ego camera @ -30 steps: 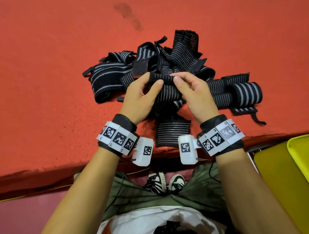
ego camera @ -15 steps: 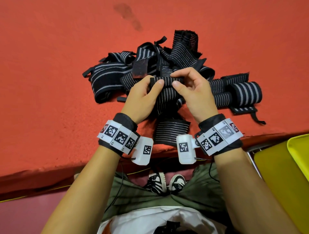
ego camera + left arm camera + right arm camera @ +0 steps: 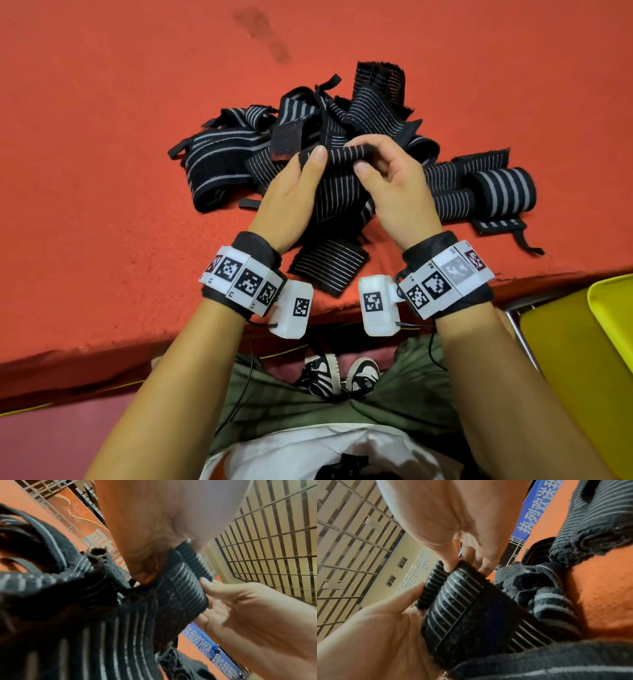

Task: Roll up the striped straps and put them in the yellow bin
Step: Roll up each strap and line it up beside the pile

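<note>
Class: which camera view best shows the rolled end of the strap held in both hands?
The right wrist view: the rolled end fills mid-frame, its coil side-on between the right hand and left hand. The left wrist view shows it smaller; the head view shows only its top.

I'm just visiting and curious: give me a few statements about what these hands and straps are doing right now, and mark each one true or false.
1. Both hands hold the same striped strap. True: the left hand and right hand pinch its rolled top edge.
2. The strap is fully rolled. False: only its top end is curled; the rest hangs down to the orange table.
3. The yellow bin sits at the person's right. True.
4. The pile of straps lies inside the bin. False: it lies on the table.
5. A wide-striped rolled strap lies right of the hands. True.
</note>
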Demonstrator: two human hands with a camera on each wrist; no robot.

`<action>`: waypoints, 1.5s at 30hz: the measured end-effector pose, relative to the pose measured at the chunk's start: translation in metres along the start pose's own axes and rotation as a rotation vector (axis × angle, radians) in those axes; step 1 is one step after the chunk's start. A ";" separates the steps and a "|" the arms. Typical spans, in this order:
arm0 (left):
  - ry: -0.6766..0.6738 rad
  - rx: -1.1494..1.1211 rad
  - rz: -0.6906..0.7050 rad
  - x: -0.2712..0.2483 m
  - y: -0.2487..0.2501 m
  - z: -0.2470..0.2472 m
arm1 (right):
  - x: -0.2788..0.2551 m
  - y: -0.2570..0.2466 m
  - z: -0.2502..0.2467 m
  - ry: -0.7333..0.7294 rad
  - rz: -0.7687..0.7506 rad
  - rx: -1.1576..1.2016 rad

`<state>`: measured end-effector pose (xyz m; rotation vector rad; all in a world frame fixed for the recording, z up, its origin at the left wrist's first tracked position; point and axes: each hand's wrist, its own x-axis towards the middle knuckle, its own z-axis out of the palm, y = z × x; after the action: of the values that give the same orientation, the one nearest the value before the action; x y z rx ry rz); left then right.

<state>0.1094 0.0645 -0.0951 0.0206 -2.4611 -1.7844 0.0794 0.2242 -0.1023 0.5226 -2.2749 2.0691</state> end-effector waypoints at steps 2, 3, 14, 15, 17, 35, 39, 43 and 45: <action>0.020 0.027 0.007 0.001 -0.001 0.000 | -0.002 0.001 -0.001 -0.022 0.035 0.025; 0.023 0.054 0.025 0.001 -0.001 0.000 | -0.003 0.002 -0.001 -0.033 0.070 0.049; -0.007 -0.002 -0.003 0.000 0.001 0.000 | -0.001 0.005 -0.002 0.018 0.044 0.098; -0.010 0.000 -0.006 0.000 0.002 0.001 | -0.001 0.004 -0.003 0.012 0.016 0.105; 0.005 -0.003 0.012 0.000 0.004 0.002 | -0.001 0.003 -0.004 -0.014 -0.005 0.107; 0.031 0.060 0.065 0.007 0.006 -0.001 | 0.003 0.002 -0.002 0.023 0.186 0.159; 0.009 0.073 0.067 0.006 0.006 0.000 | 0.004 0.003 -0.002 0.012 0.217 0.106; 0.017 0.015 0.016 0.004 0.004 0.001 | 0.003 0.008 -0.004 0.019 0.140 0.135; 0.008 0.025 0.017 0.003 0.004 0.002 | 0.002 0.008 -0.005 0.019 0.119 0.123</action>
<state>0.1061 0.0669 -0.0919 0.0081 -2.4708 -1.7427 0.0741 0.2296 -0.1091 0.3786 -2.2304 2.2704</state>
